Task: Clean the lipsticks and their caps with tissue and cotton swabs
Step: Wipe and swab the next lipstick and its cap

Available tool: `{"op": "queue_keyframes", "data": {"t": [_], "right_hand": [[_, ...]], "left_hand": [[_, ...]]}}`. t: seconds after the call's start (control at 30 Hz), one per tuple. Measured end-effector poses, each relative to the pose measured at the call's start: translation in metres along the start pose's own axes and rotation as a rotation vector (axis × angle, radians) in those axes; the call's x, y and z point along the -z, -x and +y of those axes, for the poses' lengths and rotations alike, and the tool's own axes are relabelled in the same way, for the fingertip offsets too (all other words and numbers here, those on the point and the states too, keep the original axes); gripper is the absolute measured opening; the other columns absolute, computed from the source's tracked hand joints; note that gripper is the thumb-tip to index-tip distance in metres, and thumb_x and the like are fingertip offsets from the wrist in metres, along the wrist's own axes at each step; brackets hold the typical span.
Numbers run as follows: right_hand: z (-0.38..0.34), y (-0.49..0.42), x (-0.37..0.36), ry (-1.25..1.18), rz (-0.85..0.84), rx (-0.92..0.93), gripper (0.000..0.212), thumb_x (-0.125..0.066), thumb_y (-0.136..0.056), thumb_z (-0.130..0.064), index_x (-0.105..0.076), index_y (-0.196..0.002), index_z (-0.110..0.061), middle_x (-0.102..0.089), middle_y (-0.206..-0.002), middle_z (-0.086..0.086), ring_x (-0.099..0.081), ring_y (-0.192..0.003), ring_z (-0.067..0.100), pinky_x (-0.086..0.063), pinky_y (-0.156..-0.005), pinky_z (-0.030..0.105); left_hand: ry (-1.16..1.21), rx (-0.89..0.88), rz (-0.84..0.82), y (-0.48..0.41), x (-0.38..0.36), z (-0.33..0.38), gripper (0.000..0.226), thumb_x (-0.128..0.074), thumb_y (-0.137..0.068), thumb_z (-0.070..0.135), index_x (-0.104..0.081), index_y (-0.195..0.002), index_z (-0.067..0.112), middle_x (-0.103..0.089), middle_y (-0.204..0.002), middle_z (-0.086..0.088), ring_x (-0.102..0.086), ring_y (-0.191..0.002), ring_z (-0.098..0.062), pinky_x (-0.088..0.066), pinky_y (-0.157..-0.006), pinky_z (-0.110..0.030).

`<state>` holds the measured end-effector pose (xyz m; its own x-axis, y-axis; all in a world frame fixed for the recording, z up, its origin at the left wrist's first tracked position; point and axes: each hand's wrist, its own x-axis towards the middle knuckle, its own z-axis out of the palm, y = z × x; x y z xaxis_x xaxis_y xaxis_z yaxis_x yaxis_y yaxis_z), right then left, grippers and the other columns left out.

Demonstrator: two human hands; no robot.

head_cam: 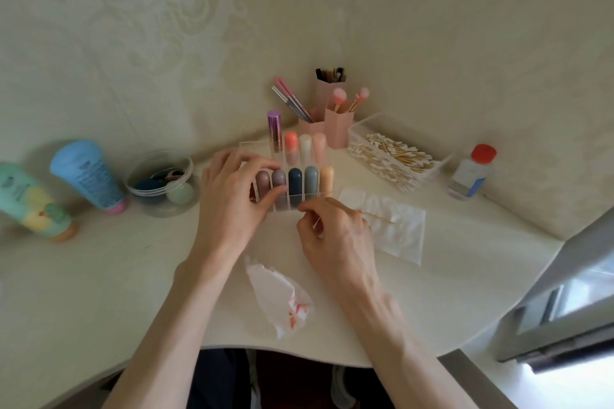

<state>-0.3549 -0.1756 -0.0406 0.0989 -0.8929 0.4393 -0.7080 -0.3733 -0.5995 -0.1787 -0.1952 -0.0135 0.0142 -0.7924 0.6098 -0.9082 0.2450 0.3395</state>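
Note:
A clear acrylic organizer point(309, 201) holds several capped lipsticks in two rows, among them a mauve lipstick point(279, 178) and a dark blue lipstick point(294, 180). My left hand point(232, 196) pinches the mauve lipstick in the front row between thumb and fingers. My right hand point(335, 236) sits just in front of the organizer and pinches a wooden cotton swab point(375, 215) whose stick points right. A crumpled tissue point(282, 295) with red stains lies on the table near me.
A clear tray of cotton swabs point(392, 156) and a red-capped bottle point(471, 173) stand at the right. Flat tissues point(395, 226) lie beside my right hand. Pink brush holders point(337, 129), a round jar of sponges point(162, 184) and two tubes point(88, 173) stand behind and left.

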Motion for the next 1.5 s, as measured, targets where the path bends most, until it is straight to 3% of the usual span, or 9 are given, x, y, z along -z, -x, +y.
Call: {"op": "queue_keyframes", "data": {"t": [0.13, 0.33, 0.47, 0.63, 0.8, 1.0, 1.27, 1.4, 1.5], "right_hand": [[0.001, 0.001, -0.002, 0.009, 0.005, 0.007, 0.023, -0.061, -0.091, -0.019, -0.077, -0.107, -0.024, -0.076, -0.096, 0.000, -0.068, -0.072, 0.024, -0.057, -0.063, 0.041], [-0.002, 0.002, -0.004, -0.024, 0.037, 0.018, 0.018, -0.063, -0.093, -0.020, -0.076, -0.105, -0.023, -0.075, -0.093, -0.004, -0.067, -0.070, 0.022, -0.057, -0.062, 0.040], [-0.008, 0.000, -0.002, -0.228, 0.008, 0.085, 0.031, -0.073, -0.097, -0.037, -0.070, -0.126, -0.025, -0.072, -0.108, -0.011, -0.068, -0.093, 0.006, -0.057, -0.075, 0.032], [-0.013, 0.002, -0.001, -0.309, 0.008, 0.147, 0.030, -0.079, -0.094, -0.037, -0.075, -0.120, -0.021, -0.074, -0.103, -0.012, -0.068, -0.094, 0.008, -0.055, -0.078, 0.033], [-0.007, 0.002, -0.001, -0.293, 0.055, 0.087, 0.022, -0.084, -0.089, -0.028, -0.078, -0.110, -0.023, -0.076, -0.099, -0.017, -0.067, -0.087, 0.005, -0.050, -0.073, 0.023], [-0.010, 0.002, 0.000, -0.280, 0.056, 0.038, 0.020, -0.081, -0.091, -0.030, -0.077, -0.110, -0.026, -0.069, -0.090, -0.028, -0.066, -0.085, 0.004, -0.049, -0.069, 0.022], [-0.009, 0.003, 0.000, -0.302, 0.030, 0.060, 0.020, -0.080, -0.092, -0.033, -0.077, -0.110, -0.025, -0.071, -0.092, -0.020, -0.065, -0.084, 0.000, -0.044, -0.068, 0.012], [-0.013, 0.004, 0.000, -0.403, -0.026, 0.089, 0.023, -0.080, -0.093, -0.030, -0.077, -0.116, -0.026, -0.074, -0.097, -0.015, -0.070, -0.087, 0.011, -0.050, -0.067, 0.018], [-0.018, 0.006, 0.002, -0.486, -0.082, 0.125, 0.026, -0.078, -0.094, -0.025, -0.077, -0.120, -0.023, -0.076, -0.105, -0.013, -0.071, -0.093, 0.013, -0.054, -0.073, 0.024]], "left_hand": [[0.001, 0.025, -0.074, 0.002, 0.008, -0.008, 0.060, -0.085, -0.079, 0.040, -0.062, -0.134, 0.029, -0.072, -0.112, 0.011, -0.058, -0.121, -0.023, -0.037, -0.095, -0.044], [0.057, 0.004, 0.081, 0.003, 0.016, -0.006, 0.039, -0.084, -0.084, 0.023, -0.071, -0.121, 0.023, -0.074, -0.107, 0.010, -0.061, -0.116, -0.022, -0.038, -0.094, -0.041], [0.344, -0.017, 0.167, 0.017, 0.033, 0.005, 0.026, -0.078, -0.093, 0.022, -0.071, -0.117, 0.015, -0.073, -0.102, 0.009, -0.067, -0.108, -0.016, -0.047, -0.098, -0.038], [0.659, 0.134, 0.018, 0.040, 0.036, 0.015, 0.023, -0.079, -0.087, 0.024, -0.074, -0.108, 0.015, -0.076, -0.099, 0.010, -0.069, -0.094, -0.015, -0.049, -0.084, -0.025], [0.907, 0.417, 0.300, 0.050, 0.042, -0.003, 0.022, -0.079, -0.089, 0.030, -0.070, -0.103, 0.016, -0.078, -0.091, 0.006, -0.073, -0.090, -0.016, -0.054, -0.089, -0.028], [0.401, 0.365, -0.044, 0.069, 0.042, -0.037, 0.024, -0.081, -0.088, 0.018, -0.074, -0.108, 0.028, -0.074, -0.091, 0.013, -0.067, -0.094, -0.004, -0.043, -0.078, -0.022], [0.229, 0.242, -0.022, 0.073, 0.035, -0.037, 0.044, -0.081, -0.087, 0.018, -0.068, -0.129, 0.023, -0.066, -0.110, 0.011, -0.062, -0.098, -0.012, -0.047, -0.096, -0.028], [0.341, 0.205, 0.155, 0.071, 0.044, -0.021, 0.030, -0.080, -0.089, 0.022, -0.075, -0.117, 0.014, -0.066, -0.105, 0.001, -0.059, -0.088, -0.013, -0.041, -0.079, -0.015], [0.708, 0.308, 0.091, 0.071, 0.044, 0.006, 0.025, -0.080, -0.086, 0.026, -0.078, -0.110, 0.018, -0.073, -0.086, 0.002, -0.063, -0.071, -0.014, -0.051, -0.066, -0.024]]}}
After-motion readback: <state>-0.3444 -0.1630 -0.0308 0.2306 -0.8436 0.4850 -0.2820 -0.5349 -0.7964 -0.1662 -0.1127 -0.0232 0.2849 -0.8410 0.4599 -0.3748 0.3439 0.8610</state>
